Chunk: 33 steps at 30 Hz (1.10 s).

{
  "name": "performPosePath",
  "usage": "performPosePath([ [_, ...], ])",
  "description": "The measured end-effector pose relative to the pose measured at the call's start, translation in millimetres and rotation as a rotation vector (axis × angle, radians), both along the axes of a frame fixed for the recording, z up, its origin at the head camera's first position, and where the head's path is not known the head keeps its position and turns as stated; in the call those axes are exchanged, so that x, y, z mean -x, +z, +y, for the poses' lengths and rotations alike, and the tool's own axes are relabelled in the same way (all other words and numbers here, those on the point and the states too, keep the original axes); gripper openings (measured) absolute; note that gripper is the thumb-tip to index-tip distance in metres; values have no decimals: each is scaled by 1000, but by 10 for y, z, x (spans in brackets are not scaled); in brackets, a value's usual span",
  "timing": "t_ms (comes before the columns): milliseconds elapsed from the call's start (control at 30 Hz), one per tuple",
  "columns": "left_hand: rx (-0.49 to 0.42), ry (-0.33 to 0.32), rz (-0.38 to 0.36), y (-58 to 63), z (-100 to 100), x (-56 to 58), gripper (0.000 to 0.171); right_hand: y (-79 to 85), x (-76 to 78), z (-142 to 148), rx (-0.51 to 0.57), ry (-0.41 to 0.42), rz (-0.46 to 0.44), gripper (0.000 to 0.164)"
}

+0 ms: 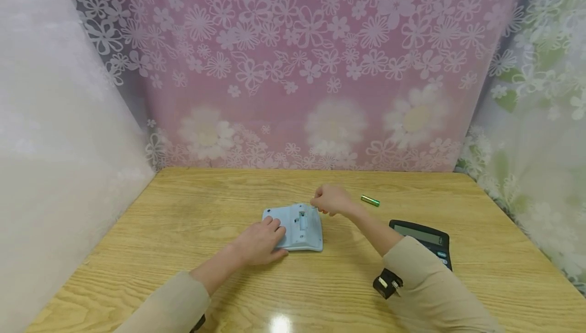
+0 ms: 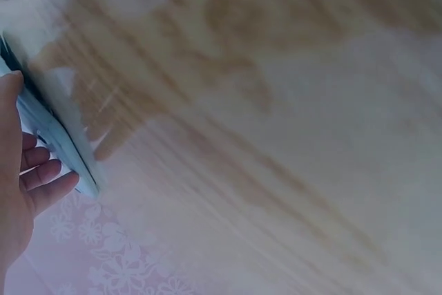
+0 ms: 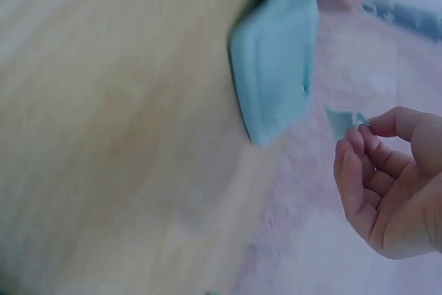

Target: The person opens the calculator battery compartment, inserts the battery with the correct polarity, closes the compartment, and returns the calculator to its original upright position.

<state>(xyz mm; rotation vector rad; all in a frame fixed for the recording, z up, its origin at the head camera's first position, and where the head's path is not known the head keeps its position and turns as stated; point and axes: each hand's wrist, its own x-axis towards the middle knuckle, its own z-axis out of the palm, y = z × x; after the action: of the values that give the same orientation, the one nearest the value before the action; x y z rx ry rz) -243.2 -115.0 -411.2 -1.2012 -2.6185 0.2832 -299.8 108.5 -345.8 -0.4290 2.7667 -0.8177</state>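
A light blue desktop calculator (image 1: 284,216) lies face down on the table, its battery compartment (image 1: 303,221) uncovered. My left hand (image 1: 260,241) holds it, fingers over its back and thumb along the near edge; the left wrist view shows this hand (image 2: 27,177) at the casing (image 2: 59,139). Just past the far right corner, my right hand (image 1: 332,200) is raised. Between thumb and fingers, the right hand (image 3: 390,184) pinches a small light blue battery cover (image 3: 340,122), apart from the calculator (image 3: 276,60). What lies in the compartment is too small to make out.
A green battery (image 1: 370,201) lies on the wooden table (image 1: 183,211) beyond my right forearm. Partly behind the right sleeve is a black calculator (image 1: 423,236). Patterned curtains (image 1: 297,94) border the back and sides.
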Motion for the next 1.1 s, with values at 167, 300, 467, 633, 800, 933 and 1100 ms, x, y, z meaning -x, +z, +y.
performPosePath([
  [167,12,15,-43,38,5,6,41,159,38,239,-75,84,94,26],
  [300,15,14,-47,50,-1,10,41,190,28,344,-202,151,225,39],
  [467,9,3,-45,42,-5,25,41,79,31,361,-452,181,282,44],
  [633,1,-22,-35,36,2,43,39,-98,36,331,-666,225,340,34],
  [800,-4,-44,-34,38,6,55,37,-260,40,317,-785,293,404,25],
  [933,-14,-48,-42,26,5,64,36,-322,32,295,-787,318,376,21],
  [1100,-12,-47,-35,21,1,67,37,-317,-1,267,-781,328,382,24],
])
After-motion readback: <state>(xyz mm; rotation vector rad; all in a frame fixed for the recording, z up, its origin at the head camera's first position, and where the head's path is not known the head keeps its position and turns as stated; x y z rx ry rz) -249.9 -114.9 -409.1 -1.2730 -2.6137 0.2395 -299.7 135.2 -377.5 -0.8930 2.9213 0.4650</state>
